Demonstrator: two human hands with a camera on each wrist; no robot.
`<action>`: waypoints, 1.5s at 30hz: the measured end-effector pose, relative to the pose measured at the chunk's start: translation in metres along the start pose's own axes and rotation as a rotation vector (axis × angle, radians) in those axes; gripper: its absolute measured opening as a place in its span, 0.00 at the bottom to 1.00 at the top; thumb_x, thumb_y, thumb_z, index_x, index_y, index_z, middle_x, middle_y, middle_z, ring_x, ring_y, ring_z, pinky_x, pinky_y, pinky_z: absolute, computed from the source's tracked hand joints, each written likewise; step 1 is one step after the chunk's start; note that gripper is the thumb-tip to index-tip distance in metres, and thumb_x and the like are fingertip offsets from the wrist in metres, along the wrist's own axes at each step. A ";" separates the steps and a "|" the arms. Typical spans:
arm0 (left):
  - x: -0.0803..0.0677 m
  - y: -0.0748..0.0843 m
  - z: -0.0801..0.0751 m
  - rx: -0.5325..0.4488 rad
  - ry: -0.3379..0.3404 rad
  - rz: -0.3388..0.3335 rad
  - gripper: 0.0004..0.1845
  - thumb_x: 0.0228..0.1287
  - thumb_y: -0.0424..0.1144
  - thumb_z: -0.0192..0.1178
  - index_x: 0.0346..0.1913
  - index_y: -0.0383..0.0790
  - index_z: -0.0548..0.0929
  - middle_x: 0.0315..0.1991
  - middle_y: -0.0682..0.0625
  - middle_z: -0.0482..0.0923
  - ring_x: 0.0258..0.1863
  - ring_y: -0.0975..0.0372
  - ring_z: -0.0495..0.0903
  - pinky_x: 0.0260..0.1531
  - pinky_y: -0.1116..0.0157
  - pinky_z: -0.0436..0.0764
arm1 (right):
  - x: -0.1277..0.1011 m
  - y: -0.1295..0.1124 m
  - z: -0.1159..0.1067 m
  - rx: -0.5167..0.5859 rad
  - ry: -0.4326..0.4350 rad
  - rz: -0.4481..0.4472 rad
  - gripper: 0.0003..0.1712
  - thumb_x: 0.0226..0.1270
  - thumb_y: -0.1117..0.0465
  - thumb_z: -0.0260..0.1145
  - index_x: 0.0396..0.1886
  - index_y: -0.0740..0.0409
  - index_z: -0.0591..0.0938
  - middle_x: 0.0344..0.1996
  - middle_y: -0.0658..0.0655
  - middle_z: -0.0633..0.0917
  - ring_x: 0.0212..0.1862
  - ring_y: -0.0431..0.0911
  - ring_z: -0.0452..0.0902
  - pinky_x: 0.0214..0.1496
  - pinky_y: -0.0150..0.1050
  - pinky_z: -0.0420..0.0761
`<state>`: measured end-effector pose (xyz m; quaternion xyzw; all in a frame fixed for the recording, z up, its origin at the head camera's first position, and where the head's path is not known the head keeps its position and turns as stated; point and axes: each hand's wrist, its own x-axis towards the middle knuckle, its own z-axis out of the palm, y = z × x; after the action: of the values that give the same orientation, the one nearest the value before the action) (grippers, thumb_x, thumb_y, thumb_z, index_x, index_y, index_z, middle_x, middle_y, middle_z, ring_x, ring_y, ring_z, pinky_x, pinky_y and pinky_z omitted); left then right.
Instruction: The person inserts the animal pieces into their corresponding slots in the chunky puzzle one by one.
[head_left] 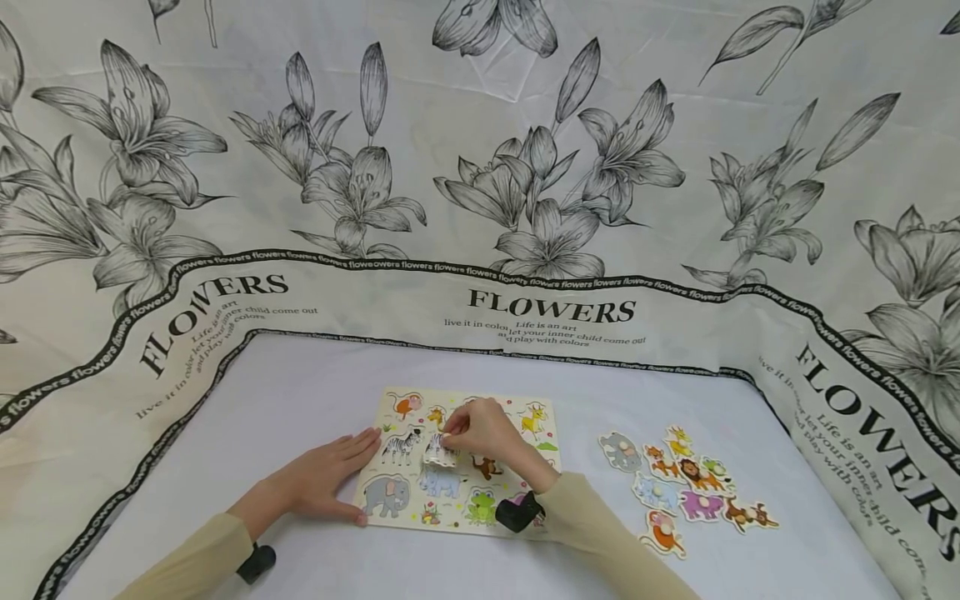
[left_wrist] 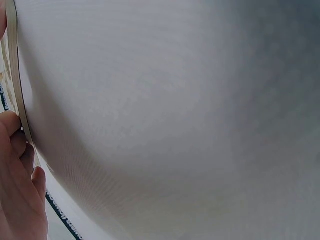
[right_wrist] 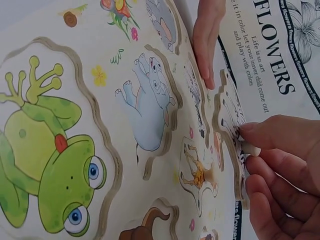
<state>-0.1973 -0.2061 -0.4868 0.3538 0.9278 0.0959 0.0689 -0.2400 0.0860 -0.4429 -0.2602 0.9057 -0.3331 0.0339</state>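
A flat animal puzzle board lies on the white cloth. My right hand pinches a zebra puzzle piece by its small white knob. The piece is tilted over the board, right beside the printed zebra recess and above the light blue rhino recess. A giraffe piece with a knob sits in the board. My left hand rests with extended fingers along the board's left edge, thumb at the near left corner.
Right of the board lie several loose animal pieces, among them an elephant, a lion, a purple hippo and a monkey. A flower-printed curtain surrounds the table at the back and sides.
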 end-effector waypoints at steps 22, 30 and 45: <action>-0.004 -0.003 -0.001 -0.005 0.009 0.008 0.58 0.50 0.74 0.56 0.73 0.33 0.57 0.76 0.41 0.52 0.74 0.49 0.56 0.70 0.50 0.63 | 0.024 -0.016 0.024 0.001 -0.016 -0.001 0.04 0.55 0.60 0.74 0.27 0.55 0.88 0.22 0.50 0.86 0.22 0.33 0.74 0.27 0.25 0.75; -0.004 -0.004 0.000 -0.005 0.017 0.018 0.59 0.51 0.75 0.55 0.73 0.33 0.57 0.76 0.40 0.53 0.74 0.49 0.56 0.70 0.50 0.63 | 0.034 -0.023 0.033 0.034 -0.039 0.046 0.05 0.55 0.59 0.74 0.28 0.56 0.88 0.22 0.49 0.86 0.19 0.32 0.73 0.22 0.25 0.75; 0.000 -0.002 -0.002 -0.020 -0.019 0.007 0.58 0.50 0.74 0.57 0.74 0.34 0.56 0.76 0.41 0.51 0.75 0.50 0.54 0.72 0.50 0.62 | 0.044 -0.021 0.045 -0.013 -0.029 0.024 0.04 0.54 0.59 0.74 0.26 0.55 0.88 0.20 0.47 0.85 0.20 0.31 0.71 0.23 0.23 0.73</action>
<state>-0.1997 -0.2080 -0.4850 0.3574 0.9249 0.1019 0.0809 -0.2581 0.0247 -0.4595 -0.2545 0.9102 -0.3231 0.0493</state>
